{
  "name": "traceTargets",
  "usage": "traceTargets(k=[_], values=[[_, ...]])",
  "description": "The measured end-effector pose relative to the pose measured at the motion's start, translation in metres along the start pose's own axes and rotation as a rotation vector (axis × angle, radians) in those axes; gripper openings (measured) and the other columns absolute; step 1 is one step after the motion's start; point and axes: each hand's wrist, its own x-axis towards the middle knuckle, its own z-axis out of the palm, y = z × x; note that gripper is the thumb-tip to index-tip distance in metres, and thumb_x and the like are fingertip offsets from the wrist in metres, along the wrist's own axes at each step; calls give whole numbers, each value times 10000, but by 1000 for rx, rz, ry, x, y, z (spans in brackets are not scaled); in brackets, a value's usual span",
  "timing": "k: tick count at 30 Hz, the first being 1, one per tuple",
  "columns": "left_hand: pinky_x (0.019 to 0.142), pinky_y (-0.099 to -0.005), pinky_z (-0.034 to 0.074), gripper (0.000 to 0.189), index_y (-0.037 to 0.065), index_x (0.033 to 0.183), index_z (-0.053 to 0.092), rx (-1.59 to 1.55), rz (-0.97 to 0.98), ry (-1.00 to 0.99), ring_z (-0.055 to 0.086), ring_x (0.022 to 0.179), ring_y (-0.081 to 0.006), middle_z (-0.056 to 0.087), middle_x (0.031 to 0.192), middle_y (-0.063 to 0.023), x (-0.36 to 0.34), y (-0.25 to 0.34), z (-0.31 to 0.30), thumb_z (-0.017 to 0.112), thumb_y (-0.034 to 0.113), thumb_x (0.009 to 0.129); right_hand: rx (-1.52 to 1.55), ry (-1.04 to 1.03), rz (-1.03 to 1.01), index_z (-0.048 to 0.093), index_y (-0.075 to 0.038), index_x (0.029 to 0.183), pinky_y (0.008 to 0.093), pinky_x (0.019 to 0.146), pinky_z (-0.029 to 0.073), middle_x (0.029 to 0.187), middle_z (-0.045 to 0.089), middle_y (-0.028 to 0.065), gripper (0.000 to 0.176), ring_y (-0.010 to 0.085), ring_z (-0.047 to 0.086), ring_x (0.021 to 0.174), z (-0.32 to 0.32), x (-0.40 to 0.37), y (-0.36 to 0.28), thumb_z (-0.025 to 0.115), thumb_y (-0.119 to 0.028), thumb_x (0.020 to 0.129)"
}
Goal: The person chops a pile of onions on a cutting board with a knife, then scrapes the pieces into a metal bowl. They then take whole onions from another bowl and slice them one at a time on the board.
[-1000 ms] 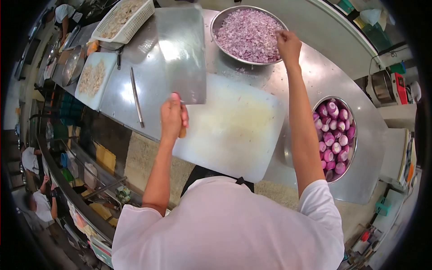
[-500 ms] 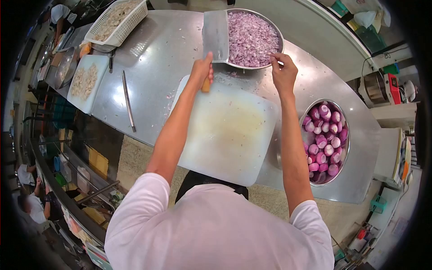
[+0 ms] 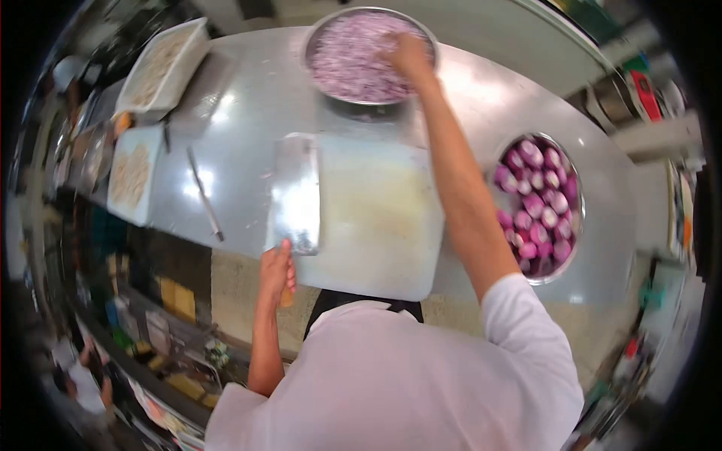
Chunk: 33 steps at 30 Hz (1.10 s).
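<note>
My left hand [image 3: 277, 272] is closed round the wooden handle of a broad cleaver [image 3: 296, 194]. The wide blade lies over the left side of a white cutting board [image 3: 380, 218], pointing away from me. At the far side of the table, my right hand [image 3: 408, 57] reaches over the right part of a metal bowl [image 3: 307, 54] heaped with chopped red onion [image 3: 352, 59]. Its fingers are smeared by motion at the onion's surface. To the right, a second metal bowl [image 3: 577, 225] holds whole peeled red onions [image 3: 535, 203].
A long thin metal rod [image 3: 204, 194] lies left of the cutting board. Farther left are a small white board [image 3: 150, 177] with pale pieces and a white basket [image 3: 177, 79] of similar food. Another person [image 3: 86, 387] is at the lower left.
The cleaver has come away from the chopped-onion bowl and back over the board's left side, with my left hand. My right hand has moved from the bowl's near-right rim onto the chopped onion.
</note>
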Motion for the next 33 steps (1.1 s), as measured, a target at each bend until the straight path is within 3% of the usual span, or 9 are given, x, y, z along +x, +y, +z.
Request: traceTargets(k=[1,4,8,10,14,23,28,31,33], values=[[318,-287,352,519,105,724,410,-8,43,21,394,350,-109,395,484,7,1,1,1,565,539,962,75,-224,230,721,-6,1045,443,912,499,1021,698,223,427,367,664,964,-1,-7,-3,793,-183,663],[322,-285,356,496,106,723,409,29,69,53,400,358,-107,403,495,5,-1,1,11,560,505,977,187,144,-20,735,-80,1084,383,951,492,1084,705,165,350,353,658,1033,-19,-69,-28,774,-248,779],[323,-284,356,471,97,732,424,94,28,6,407,363,-110,419,510,-2,0,-2,22,559,469,988,374,206,103,729,-68,1073,382,882,532,1053,715,122,320,265,678,1009,-97,-149,-33,791,-155,771],[323,-290,358,452,89,743,441,191,5,-45,408,363,-113,433,523,-9,5,-9,23,568,446,988,167,221,295,726,-63,1074,377,821,554,1029,721,107,328,213,682,992,-143,-178,-3,798,-135,762],[338,-294,390,381,40,869,508,233,24,-66,448,378,-121,454,540,-10,13,-11,21,593,394,983,-267,275,445,721,-52,1062,420,892,514,1010,698,169,387,343,659,969,-215,-207,102,796,-133,691],[371,-289,409,305,20,933,549,346,176,-46,478,409,-115,502,567,-21,29,4,23,612,316,972,-299,-47,278,672,-34,1112,423,927,505,1073,691,203,491,369,656,1018,-221,-201,167,801,-178,661],[408,-267,411,233,-3,1008,589,350,262,-58,483,439,-100,507,575,-14,20,14,11,604,225,962,-103,179,408,672,-46,1146,352,841,538,1061,712,154,472,270,685,984,-221,-199,45,818,-211,729],[415,-280,411,244,-27,1087,599,440,294,-126,507,462,-96,535,596,-37,23,24,0,594,171,946,116,8,422,647,-75,1191,275,758,549,1061,679,81,463,156,652,929,-167,-221,-40,808,-87,757],[465,-355,447,290,-45,1146,586,675,443,-144,564,474,-216,590,624,-123,17,40,-2,592,149,931,376,-55,276,647,-74,1129,298,766,580,1076,648,71,439,177,662,928,-107,-249,-79,805,-40,721]])
